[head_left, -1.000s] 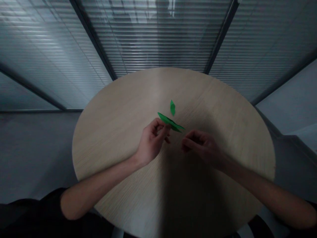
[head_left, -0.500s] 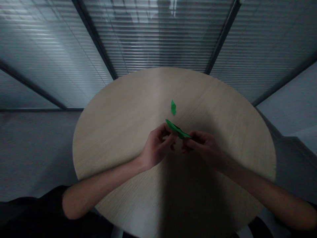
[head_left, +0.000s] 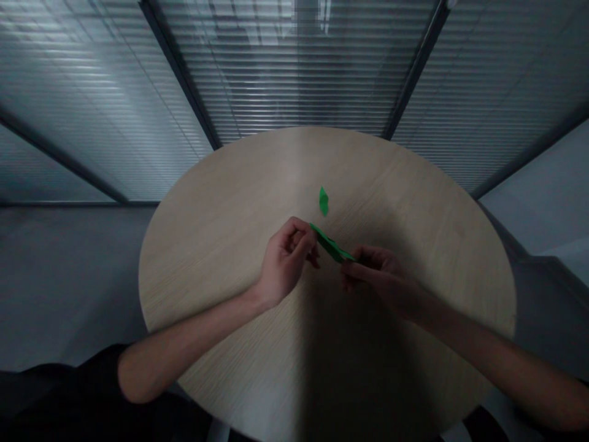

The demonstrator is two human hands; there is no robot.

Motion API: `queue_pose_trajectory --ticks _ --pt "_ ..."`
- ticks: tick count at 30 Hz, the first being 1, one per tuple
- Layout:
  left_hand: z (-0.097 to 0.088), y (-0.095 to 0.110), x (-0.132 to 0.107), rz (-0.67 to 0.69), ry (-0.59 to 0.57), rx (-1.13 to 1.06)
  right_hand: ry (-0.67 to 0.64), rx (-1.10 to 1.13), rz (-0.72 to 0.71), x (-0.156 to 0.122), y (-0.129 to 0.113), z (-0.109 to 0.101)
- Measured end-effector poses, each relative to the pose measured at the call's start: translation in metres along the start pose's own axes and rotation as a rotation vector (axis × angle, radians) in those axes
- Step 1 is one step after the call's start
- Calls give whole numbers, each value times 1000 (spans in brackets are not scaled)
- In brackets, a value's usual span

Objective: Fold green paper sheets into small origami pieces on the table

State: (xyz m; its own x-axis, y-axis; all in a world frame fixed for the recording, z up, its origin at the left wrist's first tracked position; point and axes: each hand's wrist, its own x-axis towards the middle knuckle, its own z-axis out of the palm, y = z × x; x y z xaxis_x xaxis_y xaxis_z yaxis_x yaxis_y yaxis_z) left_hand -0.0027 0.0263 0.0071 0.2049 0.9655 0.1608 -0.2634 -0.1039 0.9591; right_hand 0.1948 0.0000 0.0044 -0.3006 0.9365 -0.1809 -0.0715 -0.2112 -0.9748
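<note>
Round tabletop (head_left: 221,215), pale wood-grain laminate, matte, fine straight grain running near to far; dim light, with a broad shadow falling over the near half. Behind it, slatted blinds (head_left: 294,67) behind glass, grey, horizontal ribs, split by dark angled frames. 2 bare forearms come in from the near edge; a black sleeve (head_left: 69,399) shows at the lower left. The green paper strip (head_left: 329,242) is held just above the middle of the tabletop, between the 2 hands. It is thin, flat-folded, narrow and tapered, with crisp edges and a sharp point at the far-left end; the colour is a saturated leaf green. Long axis runs diagonally, from upper left down to lower right, with the pointed tip toward the left hand (head_left: 285,261) and the other end buried in the right hand (head_left: 384,276). Left hand closed, fingers curled in, thumb and forefinger pinching the strip's upper-left end. Right hand closed too, fingertips drawn together around the lower-right end, knuckles up. The hands sit near each other but apart, joined only by the strip. A small green piece (head_left: 323,201), leaf-shaped and pointed at both ends, lies on the tabletop just beyond the strip, its long axis running near to far, clear of both hands.
</note>
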Motion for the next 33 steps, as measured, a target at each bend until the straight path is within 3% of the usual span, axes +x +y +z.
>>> queue_pose_trajectory --ticks 14,21,23,27,33 --pt "-2 3 0 49 -52 13 37 -83 -91 0 6 1" --pt "1 -1 -3 -40 -18 -19 289 -431 -394 -6 10 2" --pt "3 -2 -6 -71 -60 -20 333 -540 -476 -6 10 0" --pt "6 -5 -12 -75 -139 -2 323 -710 -535 -6 11 -3" --pt "8 -7 -9 -122 -101 24 285 -830 -567 -8 17 -7"
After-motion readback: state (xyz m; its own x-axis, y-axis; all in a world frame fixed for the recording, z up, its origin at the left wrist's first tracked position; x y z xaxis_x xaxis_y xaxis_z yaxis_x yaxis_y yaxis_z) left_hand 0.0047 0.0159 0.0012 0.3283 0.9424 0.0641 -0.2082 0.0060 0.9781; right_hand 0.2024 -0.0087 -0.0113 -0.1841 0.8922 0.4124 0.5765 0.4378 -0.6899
